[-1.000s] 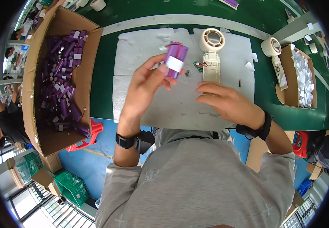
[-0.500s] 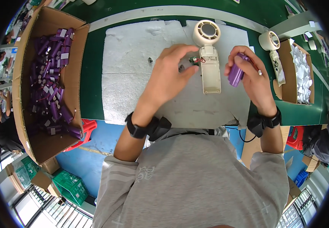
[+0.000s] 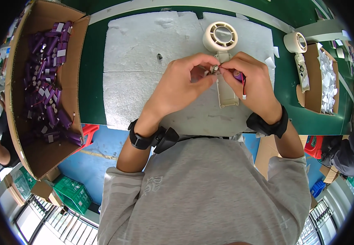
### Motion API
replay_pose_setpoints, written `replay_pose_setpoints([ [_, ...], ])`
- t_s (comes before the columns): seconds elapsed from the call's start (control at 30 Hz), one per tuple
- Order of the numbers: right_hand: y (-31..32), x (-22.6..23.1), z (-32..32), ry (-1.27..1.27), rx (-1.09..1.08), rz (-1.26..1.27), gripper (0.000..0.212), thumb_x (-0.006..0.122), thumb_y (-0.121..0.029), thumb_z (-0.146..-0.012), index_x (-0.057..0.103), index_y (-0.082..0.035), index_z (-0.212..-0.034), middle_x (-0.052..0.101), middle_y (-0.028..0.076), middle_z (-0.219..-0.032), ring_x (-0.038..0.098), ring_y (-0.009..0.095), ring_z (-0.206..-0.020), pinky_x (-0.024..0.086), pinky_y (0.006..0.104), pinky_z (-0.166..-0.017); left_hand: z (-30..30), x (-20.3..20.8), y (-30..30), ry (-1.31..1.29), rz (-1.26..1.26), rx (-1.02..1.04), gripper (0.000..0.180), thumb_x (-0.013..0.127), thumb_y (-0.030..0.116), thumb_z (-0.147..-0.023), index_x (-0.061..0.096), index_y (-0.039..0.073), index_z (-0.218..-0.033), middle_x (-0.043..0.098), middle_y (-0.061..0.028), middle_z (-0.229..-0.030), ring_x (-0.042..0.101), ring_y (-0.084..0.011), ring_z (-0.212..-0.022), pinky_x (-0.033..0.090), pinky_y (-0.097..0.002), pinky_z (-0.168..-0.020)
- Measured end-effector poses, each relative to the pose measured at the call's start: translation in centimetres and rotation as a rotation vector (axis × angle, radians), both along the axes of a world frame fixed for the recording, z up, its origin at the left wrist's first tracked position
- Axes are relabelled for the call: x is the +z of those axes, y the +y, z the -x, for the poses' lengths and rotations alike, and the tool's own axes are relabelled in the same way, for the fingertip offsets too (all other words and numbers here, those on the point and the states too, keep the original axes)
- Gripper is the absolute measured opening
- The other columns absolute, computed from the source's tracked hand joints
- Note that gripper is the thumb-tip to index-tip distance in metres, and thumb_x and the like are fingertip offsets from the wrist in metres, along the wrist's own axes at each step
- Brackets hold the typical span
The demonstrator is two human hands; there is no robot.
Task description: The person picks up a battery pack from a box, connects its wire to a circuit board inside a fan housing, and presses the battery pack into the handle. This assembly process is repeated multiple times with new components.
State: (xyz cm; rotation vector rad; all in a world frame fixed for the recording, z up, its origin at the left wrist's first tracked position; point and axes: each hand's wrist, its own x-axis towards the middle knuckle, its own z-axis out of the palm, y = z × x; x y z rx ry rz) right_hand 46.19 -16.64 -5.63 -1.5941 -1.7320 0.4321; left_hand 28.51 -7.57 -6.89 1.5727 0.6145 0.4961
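Observation:
A cream handheld fan (image 3: 228,97) lies with its round head away from me and its handle opened up. Over the handle, my left hand (image 3: 173,87) is closed, thumb and forefinger pinching a small circuit board (image 3: 214,69). My right hand (image 3: 255,81) curls round a purple battery cell (image 3: 237,75), mostly hidden by the fingers. From it hangs a red and black lead ending in a white connector (image 3: 244,97). The right thumb and forefinger meet beside the board, at what looks like a thin red wire. Whether they touch the board I cannot tell.
A white foam sheet (image 3: 132,90) covers the green bench, with a small dark part (image 3: 159,56) on it. At left stands a cardboard box (image 3: 68,77) of purple cells. Another fan (image 3: 302,69) leans by a box of white slips (image 3: 327,81) at right.
Both hands have come together over the fan handle. My left hand has closed on the circuit board; my right hand has moved left with the cell, its lead now dangling.

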Motion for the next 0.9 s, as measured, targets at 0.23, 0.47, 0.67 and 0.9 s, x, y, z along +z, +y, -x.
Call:
replay_pose_setpoints([
  [0.23, -0.2, 0.2, 0.6, -0.062, 0.044, 0.067, 0.006, 0.069, -0.001, -0.081, 0.066, 0.001, -0.085, 0.059, 0.011, -0.077, 0.057, 0.025, -0.062, 0.046, 0.0316, -0.057, 0.8, 0.2, 0.3, 0.027, -0.053, -0.005, 0.026, 0.065, -0.007, -0.082, 0.066, 0.001, -0.107, 0.068, -0.0091, -0.096, 0.067, -0.0162, -0.082, 0.054, -0.0291, -0.075],
  [0.47, -0.8, 0.2, 1.2, -0.092, -0.002, 0.070, 0.006, 0.069, 0.000, -0.078, 0.067, 0.000, -0.083, 0.060, 0.012, -0.079, 0.057, 0.027, -0.063, 0.046, 0.0319, -0.057, 1.0, 0.5, -0.7, 0.222, -0.562, 0.016, 0.026, 0.061, -0.014, -0.080, 0.068, 0.000, -0.101, 0.064, -0.0056, -0.099, 0.065, -0.0170, -0.094, 0.054, -0.0284, -0.081],
  [0.67, -1.1, 0.9, 1.1, -0.018, 0.045, 0.112, 0.017, 0.067, 0.001, -0.081, 0.059, 0.000, -0.096, 0.060, 0.013, -0.082, 0.058, 0.028, -0.063, 0.046, 0.0326, -0.057, 0.8, -0.8, -1.1, -0.066, -0.148, 0.069, 0.022, 0.066, -0.007, -0.075, 0.069, 0.003, -0.094, 0.063, -0.0086, -0.092, 0.066, -0.0208, -0.078, 0.054, -0.0301, -0.068],
  [0.9, -0.5, 2.3, 2.1, 0.063, -0.162, 0.156, 0.031, 0.062, 0.003, -0.085, 0.044, -0.003, -0.109, 0.056, 0.014, -0.089, 0.059, 0.030, -0.066, 0.047, 0.0355, -0.059, 1.3, -0.3, -0.9, -0.068, -0.248, -0.017, 0.015, 0.073, 0.001, -0.078, 0.067, 0.002, -0.092, 0.061, -0.0071, -0.093, 0.063, -0.0190, -0.077, 0.052, -0.0292, -0.067],
])
